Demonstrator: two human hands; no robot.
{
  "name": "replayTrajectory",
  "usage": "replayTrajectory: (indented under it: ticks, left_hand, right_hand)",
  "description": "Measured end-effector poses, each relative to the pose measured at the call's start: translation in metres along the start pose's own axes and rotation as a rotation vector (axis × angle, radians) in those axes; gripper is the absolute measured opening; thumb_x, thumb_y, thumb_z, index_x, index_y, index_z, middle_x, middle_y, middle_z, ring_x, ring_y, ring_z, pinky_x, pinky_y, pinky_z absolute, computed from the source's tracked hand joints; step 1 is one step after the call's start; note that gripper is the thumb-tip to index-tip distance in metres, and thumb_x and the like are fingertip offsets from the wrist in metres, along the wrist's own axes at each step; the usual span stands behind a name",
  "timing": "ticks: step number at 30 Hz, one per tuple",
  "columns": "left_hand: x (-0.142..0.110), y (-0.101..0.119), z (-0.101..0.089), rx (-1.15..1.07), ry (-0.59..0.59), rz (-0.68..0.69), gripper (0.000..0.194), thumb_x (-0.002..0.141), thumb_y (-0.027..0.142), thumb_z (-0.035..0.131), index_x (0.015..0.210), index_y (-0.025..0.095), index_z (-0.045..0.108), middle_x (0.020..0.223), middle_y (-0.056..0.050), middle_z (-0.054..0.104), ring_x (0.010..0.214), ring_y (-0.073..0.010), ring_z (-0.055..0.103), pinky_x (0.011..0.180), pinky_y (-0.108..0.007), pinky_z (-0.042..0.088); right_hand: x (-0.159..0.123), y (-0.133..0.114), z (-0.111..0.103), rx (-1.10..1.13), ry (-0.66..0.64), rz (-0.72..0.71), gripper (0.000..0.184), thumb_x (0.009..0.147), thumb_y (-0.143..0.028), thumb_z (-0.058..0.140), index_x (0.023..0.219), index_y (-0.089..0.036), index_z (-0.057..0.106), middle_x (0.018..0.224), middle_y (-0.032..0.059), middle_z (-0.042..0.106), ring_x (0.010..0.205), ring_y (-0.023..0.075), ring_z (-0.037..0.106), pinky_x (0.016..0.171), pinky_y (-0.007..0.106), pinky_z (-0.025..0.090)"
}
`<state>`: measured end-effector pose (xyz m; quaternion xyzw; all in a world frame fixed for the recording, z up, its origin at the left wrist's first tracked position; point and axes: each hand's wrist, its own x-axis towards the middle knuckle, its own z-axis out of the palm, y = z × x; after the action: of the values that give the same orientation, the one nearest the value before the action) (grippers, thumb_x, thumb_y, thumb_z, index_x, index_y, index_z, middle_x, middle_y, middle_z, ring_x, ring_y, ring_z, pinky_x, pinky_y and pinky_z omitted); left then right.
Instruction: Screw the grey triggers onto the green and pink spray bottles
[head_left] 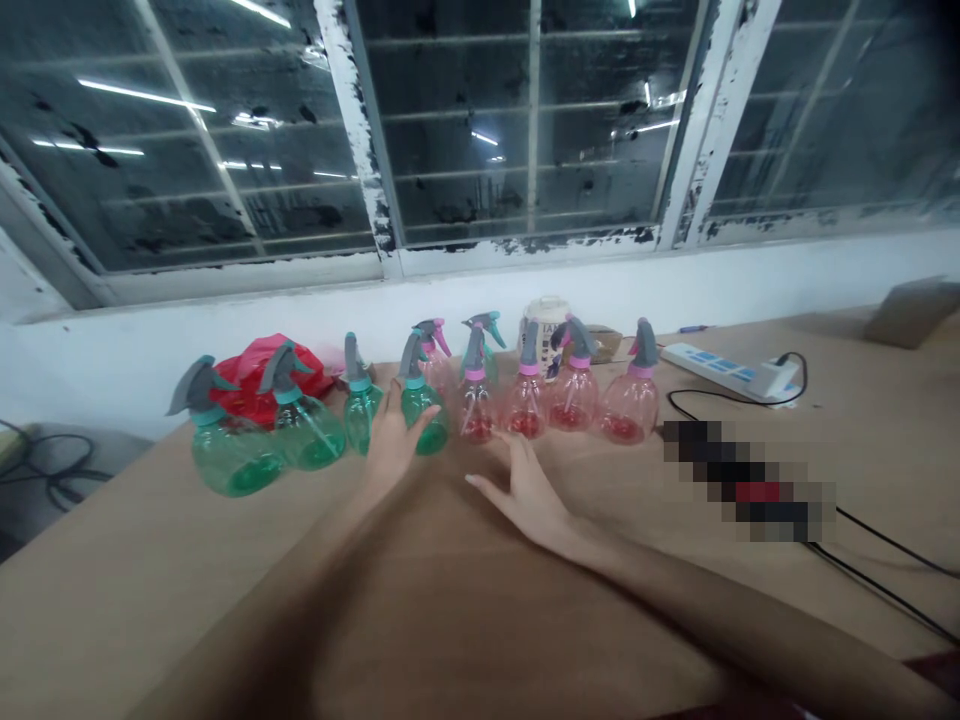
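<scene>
Standing in a row near the far edge of the worktop (165,560), four green spray bottles (307,440) are followed rightward by four pink spray bottles (628,415). The left hand (394,435) is placed at the two rightmost green ones; whether its grip is closed on either cannot be told. The right hand (536,500) is held with grip open, fingertips close to the pink bases. A red bag (251,372) is partly hidden behind the greens, toward the far left corner.
</scene>
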<state>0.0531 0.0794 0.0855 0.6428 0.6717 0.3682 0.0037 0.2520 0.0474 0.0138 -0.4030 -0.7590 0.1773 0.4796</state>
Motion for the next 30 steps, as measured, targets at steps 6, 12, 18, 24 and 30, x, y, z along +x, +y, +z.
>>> replayTrajectory:
  ticks: [6, 12, 18, 24, 30]
  left_hand:
    - [-0.041, 0.006, -0.020, -0.023, -0.012, 0.043, 0.071, 0.088, 0.052, 0.052, 0.145, 0.016, 0.029, 0.147, -0.017, 0.040, 0.137, -0.0320, 0.036, 0.110, -0.050, 0.033]
    - [-0.091, 0.009, -0.035, -0.131, -0.097, 0.080, 0.048, 0.092, 0.046, 0.048, 0.135, 0.024, 0.042, 0.139, -0.011, 0.047, 0.128, -0.0287, 0.047, 0.100, -0.048, 0.045]
    - [-0.101, 0.020, -0.034, -0.305, -0.151, 0.098, 0.036, 0.092, 0.038, 0.050, 0.125, 0.024, 0.048, 0.132, -0.008, 0.055, 0.125, -0.0245, 0.051, 0.104, -0.047, 0.042]
    - [-0.075, 0.036, -0.015, -0.510, -0.121, 0.103, 0.055, 0.082, 0.035, 0.063, 0.131, 0.019, 0.043, 0.136, -0.012, 0.052, 0.126, -0.0239, 0.050, 0.107, -0.044, 0.040]
    - [-0.066, 0.072, -0.013, -0.542, -0.202, 0.111, 0.065, 0.075, 0.036, 0.070, 0.132, 0.016, 0.044, 0.129, -0.014, 0.057, 0.115, -0.0296, 0.058, 0.099, -0.047, 0.045]
  right_hand:
    - [0.062, -0.002, 0.007, -0.077, 0.111, 0.029, 0.068, 0.083, -0.036, 0.060, 0.138, -0.010, 0.028, 0.137, 0.0215, 0.043, 0.134, 0.0317, 0.038, 0.111, 0.051, 0.033]
    - [0.100, 0.000, 0.027, -0.178, 0.151, 0.134, 0.073, 0.080, -0.036, 0.065, 0.134, 0.000, 0.031, 0.126, 0.0282, 0.051, 0.125, 0.0394, 0.047, 0.101, 0.053, 0.041]
    - [0.084, -0.009, 0.027, -0.262, 0.115, 0.104, 0.058, 0.081, -0.043, 0.063, 0.123, -0.010, 0.043, 0.115, 0.0226, 0.057, 0.114, 0.0395, 0.054, 0.091, 0.055, 0.047]
    - [0.034, -0.026, -0.002, -0.278, 0.021, -0.045, 0.035, 0.081, -0.032, 0.059, 0.109, -0.012, 0.051, 0.106, 0.0160, 0.058, 0.104, 0.0322, 0.056, 0.087, 0.049, 0.050]
    - [-0.009, -0.046, -0.013, -0.275, -0.033, -0.142, 0.053, 0.072, -0.047, 0.070, 0.109, -0.012, 0.055, 0.102, 0.0137, 0.061, 0.096, 0.0298, 0.058, 0.084, 0.046, 0.051]
